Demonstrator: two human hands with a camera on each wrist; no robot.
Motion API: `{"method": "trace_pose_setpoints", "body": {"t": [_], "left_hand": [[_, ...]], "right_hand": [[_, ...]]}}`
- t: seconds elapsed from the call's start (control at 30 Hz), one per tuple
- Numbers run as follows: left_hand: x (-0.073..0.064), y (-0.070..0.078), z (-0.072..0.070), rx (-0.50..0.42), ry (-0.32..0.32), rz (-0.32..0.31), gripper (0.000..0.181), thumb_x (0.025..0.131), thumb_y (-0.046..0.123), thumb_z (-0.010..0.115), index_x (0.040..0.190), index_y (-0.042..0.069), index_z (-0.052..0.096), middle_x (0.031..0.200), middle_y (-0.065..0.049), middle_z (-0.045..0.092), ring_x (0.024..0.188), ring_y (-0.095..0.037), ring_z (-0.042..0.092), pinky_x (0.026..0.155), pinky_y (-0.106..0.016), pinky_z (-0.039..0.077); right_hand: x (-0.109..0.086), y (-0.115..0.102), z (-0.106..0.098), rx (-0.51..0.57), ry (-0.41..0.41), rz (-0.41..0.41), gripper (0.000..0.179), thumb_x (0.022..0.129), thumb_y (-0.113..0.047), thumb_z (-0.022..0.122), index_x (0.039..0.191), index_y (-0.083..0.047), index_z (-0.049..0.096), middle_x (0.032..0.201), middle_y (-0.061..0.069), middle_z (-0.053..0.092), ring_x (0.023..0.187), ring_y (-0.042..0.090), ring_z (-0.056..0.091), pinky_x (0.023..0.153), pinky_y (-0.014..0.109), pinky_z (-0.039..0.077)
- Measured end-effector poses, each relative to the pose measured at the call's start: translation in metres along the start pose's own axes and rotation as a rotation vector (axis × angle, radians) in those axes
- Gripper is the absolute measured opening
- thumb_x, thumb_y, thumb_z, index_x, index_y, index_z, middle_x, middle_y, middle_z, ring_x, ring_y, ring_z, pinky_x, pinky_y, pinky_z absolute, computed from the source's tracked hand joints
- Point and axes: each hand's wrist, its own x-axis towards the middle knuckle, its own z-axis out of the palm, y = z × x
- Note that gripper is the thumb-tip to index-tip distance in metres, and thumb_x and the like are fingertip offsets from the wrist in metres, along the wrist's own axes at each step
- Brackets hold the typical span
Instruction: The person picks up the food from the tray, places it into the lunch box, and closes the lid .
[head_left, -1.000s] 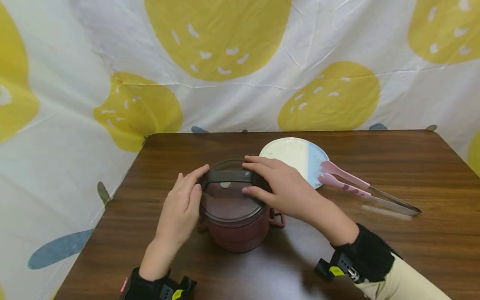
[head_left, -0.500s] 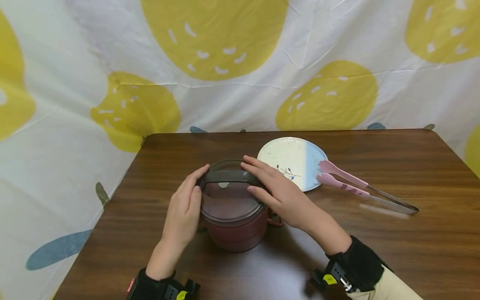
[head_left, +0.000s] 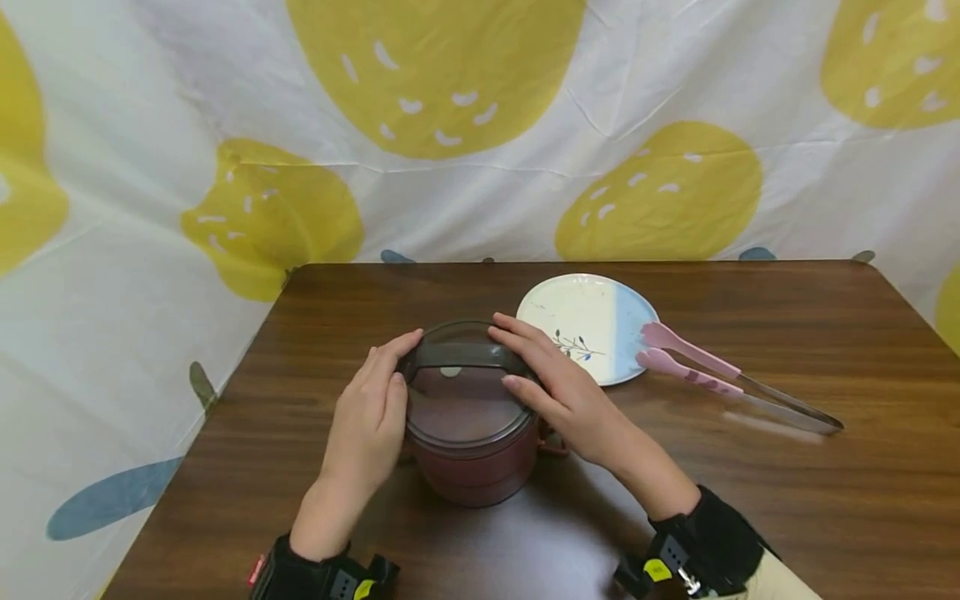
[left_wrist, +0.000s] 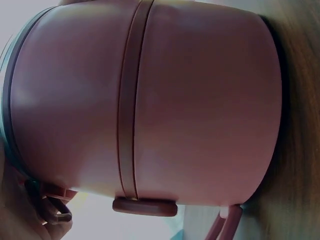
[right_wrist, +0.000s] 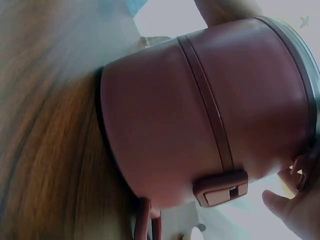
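Note:
A dark red, two-tier round food container [head_left: 476, 479] with a see-through lid [head_left: 457, 412] and a dark carrying handle [head_left: 465, 356] stands upright on the table. My left hand [head_left: 363, 425] rests against the lid's left edge, its fingers extended. On the right side, my right hand [head_left: 573, 400] lies on the lid's edge beside the handle, fingers spread and fairly straight. The right wrist view shows a side clasp [right_wrist: 221, 189] at the band between the tiers. In the left wrist view, the container body [left_wrist: 205, 100] fills most of the frame.
A white and light blue plate [head_left: 570, 304] with a twig pattern sits behind and right of the container. Pink-tipped metal tongs [head_left: 720, 379] lie on the brown table [head_left: 840, 325] with their tips by the plate's rim. A lemon-print cloth [head_left: 480, 217] hangs behind.
My right thumb has slid slightly right on the lid, and the right forearm has swung lower and left, uncovering more of the plate. My left hand and the container stay nearly in place.

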Motion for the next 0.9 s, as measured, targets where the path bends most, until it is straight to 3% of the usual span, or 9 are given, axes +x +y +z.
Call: {"method": "trace_pose_setpoints", "body": {"t": [0.3, 0.43, 0.67, 0.73, 0.9], "left_hand": [[-0.003, -0.004, 0.006, -0.111, 0.024, 0.003, 0.047, 0.095, -0.002, 0.034, 0.139, 0.009, 0.048, 0.138, -0.010, 0.055, 0.130, -0.022, 0.044, 0.110, -0.055, 0.034], [-0.003, -0.005, 0.005, -0.122, 0.035, -0.004, 0.047, 0.096, -0.001, 0.034, 0.138, 0.010, 0.049, 0.137, -0.010, 0.055, 0.128, -0.022, 0.046, 0.103, -0.056, 0.041], [-0.003, -0.005, 0.004, -0.094, 0.030, 0.000, 0.045, 0.095, -0.001, 0.035, 0.136, 0.008, 0.051, 0.136, -0.011, 0.057, 0.127, -0.022, 0.048, 0.102, -0.056, 0.042], [-0.002, -0.005, 0.004, -0.093, 0.029, 0.002, 0.044, 0.096, 0.000, 0.035, 0.136, 0.008, 0.051, 0.136, -0.012, 0.056, 0.127, -0.023, 0.048, 0.102, -0.056, 0.042], [-0.002, -0.004, 0.004, -0.094, 0.027, -0.005, 0.045, 0.096, 0.000, 0.035, 0.137, 0.008, 0.050, 0.136, -0.012, 0.056, 0.127, -0.023, 0.047, 0.103, -0.056, 0.041]], "right_hand": [[-0.001, 0.003, 0.001, 0.023, 0.020, -0.002, 0.049, 0.097, -0.013, 0.053, 0.144, -0.014, 0.042, 0.155, 0.002, 0.032, 0.140, 0.016, 0.026, 0.111, 0.055, 0.031], [0.001, 0.001, -0.004, 0.006, -0.046, 0.008, 0.050, 0.099, -0.018, 0.050, 0.147, -0.017, 0.037, 0.155, 0.003, 0.031, 0.140, 0.017, 0.026, 0.111, 0.055, 0.031], [-0.006, 0.000, -0.017, 0.011, -0.170, 0.065, 0.057, 0.103, -0.022, 0.041, 0.154, -0.016, 0.015, 0.154, 0.010, 0.026, 0.139, 0.020, 0.024, 0.112, 0.055, 0.028], [-0.012, 0.002, -0.022, -0.026, -0.171, 0.083, 0.057, 0.103, -0.021, 0.042, 0.153, -0.013, 0.017, 0.153, 0.012, 0.030, 0.138, 0.022, 0.027, 0.112, 0.055, 0.029], [-0.028, 0.005, -0.033, -0.203, -0.138, 0.083, 0.043, 0.098, -0.016, 0.053, 0.140, -0.007, 0.046, 0.130, 0.012, 0.058, 0.122, 0.023, 0.050, 0.102, 0.052, 0.044]]}}
